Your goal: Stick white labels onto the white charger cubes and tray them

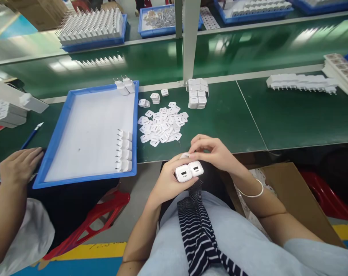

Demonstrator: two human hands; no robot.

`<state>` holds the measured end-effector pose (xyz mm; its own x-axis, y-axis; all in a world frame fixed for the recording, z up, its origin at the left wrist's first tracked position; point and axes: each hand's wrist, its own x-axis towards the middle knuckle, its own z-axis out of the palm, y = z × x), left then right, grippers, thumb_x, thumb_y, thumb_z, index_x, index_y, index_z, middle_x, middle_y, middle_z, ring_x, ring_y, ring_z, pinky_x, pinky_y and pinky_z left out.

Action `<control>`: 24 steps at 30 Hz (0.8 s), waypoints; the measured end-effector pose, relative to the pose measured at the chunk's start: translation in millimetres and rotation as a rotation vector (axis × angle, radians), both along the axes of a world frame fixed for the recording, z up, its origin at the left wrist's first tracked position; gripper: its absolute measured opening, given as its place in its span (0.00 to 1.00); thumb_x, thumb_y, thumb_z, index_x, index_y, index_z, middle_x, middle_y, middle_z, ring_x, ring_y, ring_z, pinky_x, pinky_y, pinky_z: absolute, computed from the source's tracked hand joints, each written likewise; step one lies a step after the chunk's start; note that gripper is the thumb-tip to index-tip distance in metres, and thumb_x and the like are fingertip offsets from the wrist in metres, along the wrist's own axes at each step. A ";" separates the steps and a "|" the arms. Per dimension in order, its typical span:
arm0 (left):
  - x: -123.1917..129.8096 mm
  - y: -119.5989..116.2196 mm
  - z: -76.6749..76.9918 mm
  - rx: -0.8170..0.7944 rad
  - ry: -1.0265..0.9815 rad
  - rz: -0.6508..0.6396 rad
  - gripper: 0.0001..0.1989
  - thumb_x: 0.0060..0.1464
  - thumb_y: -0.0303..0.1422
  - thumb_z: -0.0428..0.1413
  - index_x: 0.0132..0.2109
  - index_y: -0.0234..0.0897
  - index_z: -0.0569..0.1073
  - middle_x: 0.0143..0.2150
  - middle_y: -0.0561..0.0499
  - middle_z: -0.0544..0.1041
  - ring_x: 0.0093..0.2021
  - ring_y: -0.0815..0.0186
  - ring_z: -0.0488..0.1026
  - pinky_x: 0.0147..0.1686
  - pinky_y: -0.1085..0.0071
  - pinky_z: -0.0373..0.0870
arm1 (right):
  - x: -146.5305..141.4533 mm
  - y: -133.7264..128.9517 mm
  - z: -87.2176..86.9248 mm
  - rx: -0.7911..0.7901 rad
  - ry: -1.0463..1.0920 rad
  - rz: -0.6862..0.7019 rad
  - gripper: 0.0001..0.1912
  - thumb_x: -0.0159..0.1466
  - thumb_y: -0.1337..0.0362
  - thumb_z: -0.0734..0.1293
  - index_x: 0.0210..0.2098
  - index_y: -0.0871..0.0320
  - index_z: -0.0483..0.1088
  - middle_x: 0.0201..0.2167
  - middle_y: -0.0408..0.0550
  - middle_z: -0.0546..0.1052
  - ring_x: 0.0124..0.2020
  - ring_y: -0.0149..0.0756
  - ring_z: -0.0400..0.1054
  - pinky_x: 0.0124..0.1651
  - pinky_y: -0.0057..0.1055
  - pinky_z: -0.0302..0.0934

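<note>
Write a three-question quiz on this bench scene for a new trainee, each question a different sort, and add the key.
1. True or false: the left hand is empty.

2. Which of these lies on the green bench, just to the right of the large blue tray in the picture?
A. A cardboard box
B. A pile of loose white pieces
C. A red stool

3. Fill in the blank: the arm of the right hand wears a pale ____.

Key:
1. False; it holds white adapters, their ports facing the camera.
2. B
3. Bracelet
</note>
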<state>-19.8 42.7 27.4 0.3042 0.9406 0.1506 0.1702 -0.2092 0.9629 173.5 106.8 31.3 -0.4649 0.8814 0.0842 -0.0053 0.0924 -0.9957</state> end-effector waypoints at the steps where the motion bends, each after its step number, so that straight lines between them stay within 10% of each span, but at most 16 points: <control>1: -0.1 0.0 0.1 -0.004 0.002 0.003 0.22 0.48 0.26 0.68 0.52 0.40 0.80 0.52 0.44 0.80 0.52 0.59 0.79 0.52 0.64 0.75 | 0.4 2.0 3.5 0.049 0.000 -0.039 0.03 0.62 0.65 0.75 0.32 0.57 0.78 0.35 0.45 0.73 0.33 0.30 0.65 0.34 0.29 0.58; 11: -1.7 3.1 -2.3 -0.079 -0.087 0.100 0.20 0.49 0.28 0.68 0.51 0.40 0.80 0.52 0.44 0.81 0.54 0.58 0.78 0.59 0.59 0.72 | 13.6 -1.3 23.1 -0.060 0.038 -0.102 0.05 0.70 0.63 0.68 0.39 0.57 0.69 0.22 0.39 0.74 0.21 0.25 0.62 0.24 0.23 0.58; 24: -4.4 6.5 3.1 0.053 0.066 0.144 0.22 0.48 0.28 0.69 0.52 0.42 0.80 0.55 0.45 0.81 0.56 0.57 0.78 0.59 0.59 0.74 | 13.7 -1.8 34.5 -0.022 -0.159 0.219 0.07 0.70 0.63 0.68 0.43 0.61 0.75 0.24 0.42 0.74 0.26 0.27 0.65 0.30 0.25 0.58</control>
